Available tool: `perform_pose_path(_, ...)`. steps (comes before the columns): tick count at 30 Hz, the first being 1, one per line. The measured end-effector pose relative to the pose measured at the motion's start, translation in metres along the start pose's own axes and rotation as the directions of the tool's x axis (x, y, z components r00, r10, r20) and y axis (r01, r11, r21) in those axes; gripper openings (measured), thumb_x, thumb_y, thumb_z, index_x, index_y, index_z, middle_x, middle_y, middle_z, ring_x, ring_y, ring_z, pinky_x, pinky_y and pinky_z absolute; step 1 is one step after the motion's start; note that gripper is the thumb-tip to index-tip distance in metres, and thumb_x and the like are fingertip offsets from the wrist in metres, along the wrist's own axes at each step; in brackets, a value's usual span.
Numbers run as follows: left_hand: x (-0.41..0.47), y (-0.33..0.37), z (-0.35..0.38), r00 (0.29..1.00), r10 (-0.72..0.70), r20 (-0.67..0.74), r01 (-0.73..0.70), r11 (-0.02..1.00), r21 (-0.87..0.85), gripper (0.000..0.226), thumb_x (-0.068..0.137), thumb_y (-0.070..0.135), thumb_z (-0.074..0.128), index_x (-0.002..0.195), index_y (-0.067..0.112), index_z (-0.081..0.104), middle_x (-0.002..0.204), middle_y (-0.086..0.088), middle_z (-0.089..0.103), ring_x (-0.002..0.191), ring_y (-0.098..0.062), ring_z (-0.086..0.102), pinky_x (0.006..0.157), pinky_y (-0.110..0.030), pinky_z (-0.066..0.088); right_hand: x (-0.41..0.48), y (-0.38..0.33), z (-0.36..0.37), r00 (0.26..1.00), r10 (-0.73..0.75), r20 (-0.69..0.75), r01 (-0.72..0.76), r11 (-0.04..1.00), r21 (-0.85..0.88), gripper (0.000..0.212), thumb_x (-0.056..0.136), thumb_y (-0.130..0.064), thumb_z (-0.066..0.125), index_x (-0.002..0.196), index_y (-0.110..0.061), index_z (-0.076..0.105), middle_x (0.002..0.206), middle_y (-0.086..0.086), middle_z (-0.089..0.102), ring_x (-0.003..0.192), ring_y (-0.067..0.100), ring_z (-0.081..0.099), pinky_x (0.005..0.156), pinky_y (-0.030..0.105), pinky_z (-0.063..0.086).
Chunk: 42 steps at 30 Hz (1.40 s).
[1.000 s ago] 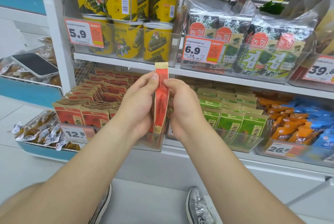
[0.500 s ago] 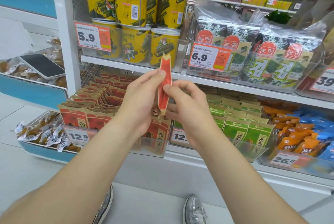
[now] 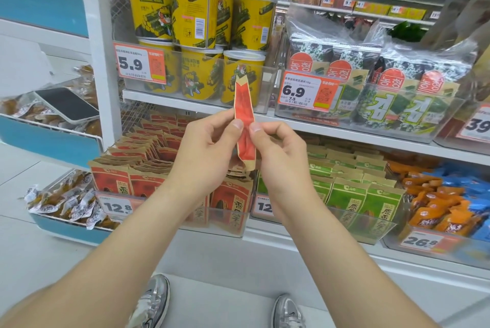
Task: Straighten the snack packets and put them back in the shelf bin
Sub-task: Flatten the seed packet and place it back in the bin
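A red snack packet (image 3: 243, 105) with brown paper ends stands edge-on and upright in front of the shelf. My left hand (image 3: 206, 152) pinches it from the left and my right hand (image 3: 278, 152) pinches it from the right, thumbs meeting at its middle. Below and behind my hands is the clear shelf bin (image 3: 228, 224), with several red and brown packets (image 3: 148, 158) of the same kind standing in rows. My hands hide the right part of that bin.
A second clear bin of green packets (image 3: 355, 195) stands to the right, then orange and blue snacks (image 3: 445, 208). Yellow tubs (image 3: 191, 36) and seaweed packs (image 3: 371, 84) fill the shelf above. A phone (image 3: 66, 105) lies on a blue rack at left.
The packet has turned edge-on and tilted slightly left at the top. Both hands have slid from flat along its sides to pinching its middle. The camera has moved closer to the shelf.
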<state>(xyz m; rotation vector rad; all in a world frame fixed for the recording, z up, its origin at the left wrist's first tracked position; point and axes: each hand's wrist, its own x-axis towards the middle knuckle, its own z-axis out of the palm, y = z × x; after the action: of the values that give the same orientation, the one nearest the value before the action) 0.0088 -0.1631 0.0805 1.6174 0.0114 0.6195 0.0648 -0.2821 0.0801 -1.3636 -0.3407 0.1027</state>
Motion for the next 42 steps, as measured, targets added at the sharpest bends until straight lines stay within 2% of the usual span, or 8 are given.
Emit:
perform_pose_path(5, 0.002, 0.002, 0.0, 1.0, 0.017, -0.004, -0.017, 1.0, -0.002, 0.03, 0.115, 0.015, 0.051, 0.124, 0.025, 0.078, 0.105, -0.015, 0.08, 0.093, -0.032, 0.077, 0.085, -0.063, 0.064, 0.001, 0.0, 0.001, 1.0, 0.027, 0.01, -0.028, 0.996, 0.089, 0.017, 0.106, -0.017, 0.068, 0.109, 0.0, 0.071, 0.093, 0.016, 0.079, 0.075, 0.02, 0.07, 0.066, 0.035, 0.059)
perform_pose_path(10, 0.004, 0.006, -0.003, 1.0, 0.021, -0.019, -0.022, 1.0, -0.019, 0.028, 0.115, 0.019, 0.052, 0.123, 0.023, 0.078, 0.103, -0.019, 0.078, 0.079, -0.028, 0.073, 0.073, -0.055, 0.067, 0.003, -0.002, -0.008, 0.996, -0.03, 0.088, 0.033, 0.999, -0.034, 0.017, 0.099, -0.022, 0.078, 0.113, -0.013, 0.077, 0.103, 0.006, 0.083, 0.1, 0.022, 0.079, 0.097, 0.046, 0.063)
perform_pose_path(13, 0.006, 0.006, -0.006, 0.999, 0.013, -0.048, -0.013, 1.0, -0.017, 0.027, 0.115, 0.023, 0.053, 0.123, 0.026, 0.078, 0.105, -0.015, 0.079, 0.089, -0.04, 0.075, 0.077, -0.059, 0.066, 0.002, -0.005, -0.016, 0.976, -0.073, 0.206, 0.113, 0.975, -0.19, 0.025, 0.095, -0.022, 0.082, 0.119, -0.027, 0.077, 0.119, -0.003, 0.08, 0.119, 0.014, 0.073, 0.096, 0.042, 0.063)
perform_pose_path(16, 0.007, 0.007, -0.007, 0.996, -0.021, -0.083, 0.016, 0.998, -0.054, 0.023, 0.113, 0.023, 0.057, 0.12, 0.02, 0.078, 0.098, -0.007, 0.082, 0.082, -0.028, 0.077, 0.068, -0.047, 0.067, 0.0, -0.006, -0.021, 0.972, -0.107, 0.21, 0.149, 0.968, -0.2, 0.028, 0.094, -0.023, 0.084, 0.121, -0.027, 0.077, 0.126, -0.001, 0.078, 0.115, 0.012, 0.075, 0.087, 0.037, 0.066)
perform_pose_path(24, 0.009, 0.006, -0.011, 0.991, -0.058, 0.117, 0.076, 0.985, -0.156, 0.021, 0.105, 0.008, 0.062, 0.119, 0.015, 0.077, 0.117, -0.009, 0.08, 0.108, -0.03, 0.077, 0.079, -0.045, 0.064, -0.001, -0.006, -0.026, 0.974, -0.196, 0.113, 0.211, 0.967, -0.141, 0.012, 0.098, -0.019, 0.079, 0.094, -0.008, 0.079, 0.09, 0.005, 0.083, 0.078, 0.014, 0.076, 0.075, 0.037, 0.065)
perform_pose_path(29, 0.008, 0.009, -0.022, 0.968, -0.005, 0.251, 0.051, 0.982, -0.18, 0.045, 0.089, 0.006, 0.063, 0.129, 0.021, 0.076, 0.127, -0.007, 0.079, 0.112, -0.026, 0.076, 0.083, -0.035, 0.064, 0.001, 0.0, -0.021, 0.973, -0.201, 0.112, 0.212, 0.973, -0.094, 0.015, 0.099, -0.015, 0.077, 0.09, -0.003, 0.082, 0.104, 0.001, 0.084, 0.116, 0.012, 0.075, 0.093, 0.041, 0.063)
perform_pose_path(33, 0.006, 0.009, -0.025, 0.963, 0.022, 0.27, 0.014, 0.991, -0.131, 0.046, 0.091, 0.004, 0.072, 0.131, 0.027, 0.076, 0.13, -0.004, 0.078, 0.124, -0.035, 0.072, 0.1, -0.051, 0.062, 0.001, 0.001, -0.019, 0.962, -0.241, 0.131, 0.256, 0.96, -0.115, 0.02, 0.098, -0.018, 0.078, 0.083, -0.006, 0.08, 0.085, -0.007, 0.082, 0.133, 0.007, 0.065, 0.112, 0.047, 0.052)
perform_pose_path(42, 0.006, 0.009, -0.027, 0.963, -0.005, 0.269, 0.031, 0.995, -0.092, 0.049, 0.091, 0.0, 0.076, 0.136, 0.02, 0.072, 0.131, -0.005, 0.077, 0.122, -0.031, 0.074, 0.104, -0.057, 0.059, 0.001, 0.001, -0.018, 0.962, -0.227, 0.152, 0.247, 0.96, -0.131, 0.021, 0.098, -0.018, 0.078, 0.081, -0.007, 0.078, 0.08, -0.016, 0.08, 0.135, 0.011, 0.064, 0.114, 0.055, 0.05)
